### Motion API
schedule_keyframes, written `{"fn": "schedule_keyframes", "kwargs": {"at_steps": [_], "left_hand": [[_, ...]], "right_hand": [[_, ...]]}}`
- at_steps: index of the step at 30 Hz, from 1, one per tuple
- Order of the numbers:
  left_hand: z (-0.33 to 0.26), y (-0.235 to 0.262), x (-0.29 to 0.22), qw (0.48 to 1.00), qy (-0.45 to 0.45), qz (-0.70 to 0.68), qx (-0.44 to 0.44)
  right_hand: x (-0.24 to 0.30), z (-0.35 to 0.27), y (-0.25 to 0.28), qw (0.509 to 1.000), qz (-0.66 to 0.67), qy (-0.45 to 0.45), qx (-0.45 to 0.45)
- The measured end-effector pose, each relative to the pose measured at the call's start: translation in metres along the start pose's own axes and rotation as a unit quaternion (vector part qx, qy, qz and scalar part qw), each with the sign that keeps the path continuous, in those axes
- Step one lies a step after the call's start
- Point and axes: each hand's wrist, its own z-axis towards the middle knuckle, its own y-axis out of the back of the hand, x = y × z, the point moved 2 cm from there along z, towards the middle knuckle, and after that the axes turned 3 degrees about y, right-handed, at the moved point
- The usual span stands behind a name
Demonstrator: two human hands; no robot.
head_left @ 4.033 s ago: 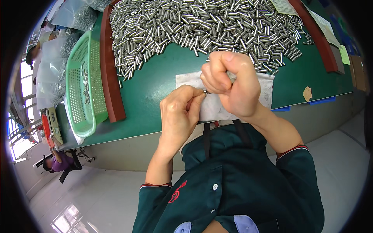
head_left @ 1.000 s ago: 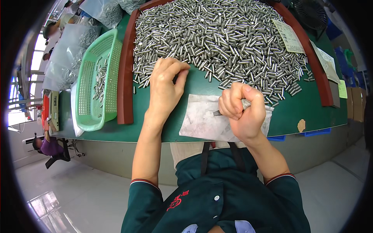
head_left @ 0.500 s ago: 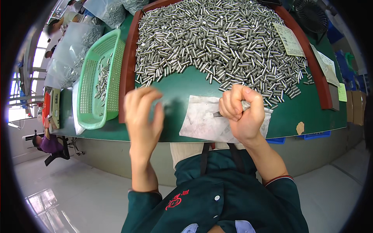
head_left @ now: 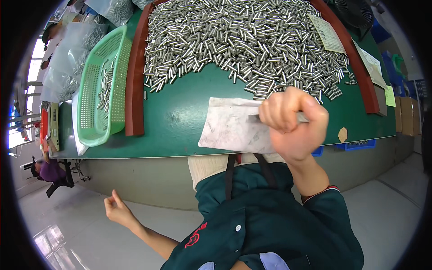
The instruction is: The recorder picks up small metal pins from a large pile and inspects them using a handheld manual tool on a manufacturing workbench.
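Observation:
My right hand (head_left: 294,123) is closed in a fist above the bench, over the right part of a smudged white cloth or paper sheet (head_left: 229,128). From the fist a flat-tipped grey tool (head_left: 254,118) sticks out to the left; its kind is hidden by the fingers. My left hand (head_left: 119,211) hangs off the bench's near edge, low on the left, with a finger raised apart from the curled ones and nothing visible in it. Beyond the sheet lies a wide heap of short shiny metal pins (head_left: 243,40).
Red-brown rails (head_left: 135,85) flank the heap on the green bench (head_left: 175,114). Left of them stands a light-green basket (head_left: 83,114) holding some pins. Bags of pins (head_left: 67,58), paper slips (head_left: 326,33), a black fan (head_left: 354,15) and a blue tray (head_left: 360,145) surround the work area.
My left hand has left the bench top and swung down and left, past the near edge. My right fist with the grey tool has shifted slightly right. The view has moved a little.

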Motion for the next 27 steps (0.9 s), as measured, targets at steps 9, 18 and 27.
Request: {"fn": "schedule_keyframes", "kwargs": {"at_steps": [9, 18, 27], "left_hand": [[-0.082, 0.026, -0.205, 0.798, -0.519, -0.305, 0.038], [-0.129, -0.004, -0.321, 0.575, -0.712, -0.348, 0.205], [-0.127, -0.015, -0.342, 0.532, -0.779, -0.246, 0.221]], "right_hand": [[0.009, -0.028, 0.023, 0.994, -0.085, 0.045, -0.060], [0.009, -0.025, 0.025, 0.997, -0.054, 0.037, -0.049], [0.010, -0.026, 0.028, 0.998, -0.043, 0.042, -0.036]]}}
